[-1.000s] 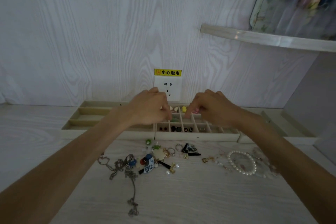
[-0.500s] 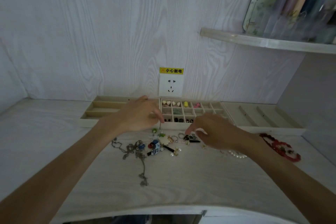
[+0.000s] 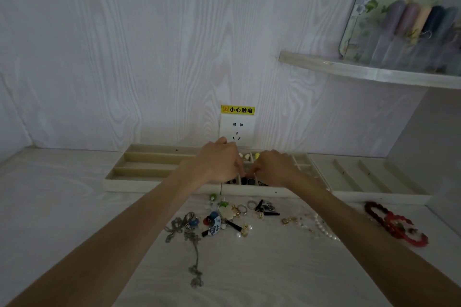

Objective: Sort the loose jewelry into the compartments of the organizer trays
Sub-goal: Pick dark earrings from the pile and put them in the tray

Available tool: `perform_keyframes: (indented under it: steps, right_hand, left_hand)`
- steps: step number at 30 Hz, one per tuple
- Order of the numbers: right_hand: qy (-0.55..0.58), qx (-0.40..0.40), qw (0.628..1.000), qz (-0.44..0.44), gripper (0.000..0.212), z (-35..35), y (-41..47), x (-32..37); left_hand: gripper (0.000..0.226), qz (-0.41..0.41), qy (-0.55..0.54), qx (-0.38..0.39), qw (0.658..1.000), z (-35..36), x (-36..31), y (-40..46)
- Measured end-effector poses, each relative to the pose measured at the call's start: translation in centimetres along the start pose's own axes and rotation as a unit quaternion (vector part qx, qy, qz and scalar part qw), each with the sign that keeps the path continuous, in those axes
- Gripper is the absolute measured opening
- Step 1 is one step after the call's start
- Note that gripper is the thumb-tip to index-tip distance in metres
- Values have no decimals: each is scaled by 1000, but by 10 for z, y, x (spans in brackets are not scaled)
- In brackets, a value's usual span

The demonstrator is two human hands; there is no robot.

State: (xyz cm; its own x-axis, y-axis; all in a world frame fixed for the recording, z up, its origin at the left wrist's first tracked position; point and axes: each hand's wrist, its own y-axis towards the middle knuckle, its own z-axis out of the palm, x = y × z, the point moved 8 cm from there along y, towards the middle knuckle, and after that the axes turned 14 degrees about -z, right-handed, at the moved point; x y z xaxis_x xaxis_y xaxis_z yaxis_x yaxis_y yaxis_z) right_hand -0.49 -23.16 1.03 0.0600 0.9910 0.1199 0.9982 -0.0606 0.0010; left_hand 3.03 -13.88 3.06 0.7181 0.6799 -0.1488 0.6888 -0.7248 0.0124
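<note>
A: Head view: both hands over the cream gridded organizer tray (image 3: 274,192)?
B: Yes. Left hand (image 3: 219,163) and right hand (image 3: 273,168), fingers curled, fingertips meeting above the small compartments; whether they pinch anything, I cannot tell. Loose mixed jewelry pile (image 3: 224,222) lies on the pale woodgrain table (image 3: 274,276) before the tray.

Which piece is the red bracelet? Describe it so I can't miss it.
Start at the right-hand tray with the slanted dividers. On the table just in front of it lies the red bracelet, a loop of beads. It is the only red loop, far right of the white pearl strand.
</note>
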Motion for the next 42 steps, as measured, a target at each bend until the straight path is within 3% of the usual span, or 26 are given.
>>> perform_keyframes:
  steps: [5,14,18,21,24,31,42]
  right_hand:
    - [5,6,1000,12,26,7,9,-9]
    - [16,7,1000,16,28,6,10,-10]
    - [23,2,1000,15,29,2,8,-8]
    - [36,-8,999,11,27,-5,4,-9]
    - [17,-8,1000,0,27,-11,-1,-10]
    - [-41,2,999,-25,26,-4,-1,-4]
    - [-13,-3,1000,-27,25,-9,-3,-3]
  left_hand:
    - [31,9,41,31,999,12,-1,5]
    - [31,45,128,6,991,13,-15,7]
    - [30,57,110,2,992,13,-19,5]
    - [30,51,49,-42,997,2,-16,5]
    - [28,45,57,-75,995,-2,-14,6]
    - [31,49,112,-69,990,12,-20,10]
    - [38,36,50,-14,998,16,-10,11]
